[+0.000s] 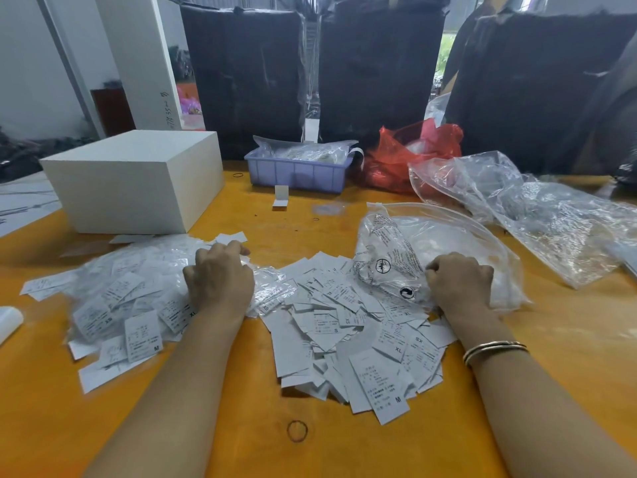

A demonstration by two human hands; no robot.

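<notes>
I cannot see the fingertips of the left grip [219, 281]. They curl under the palm, so what they hold among the bagged labels [138, 294] is unknown to me. The right grip [460, 284] closes on the clear bag [389, 260], and its fingertips are hidden behind the knuckles. The fine print on the loose labels [344, 326] is too small to read. A white roll [8, 320] is cut by the left edge.

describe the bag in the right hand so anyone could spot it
On the orange table, find the middle heap of white labels. The clear zip bag lies at its right edge, in the right hand. Unlike neighbouring bags, it shows black symbols.
</notes>
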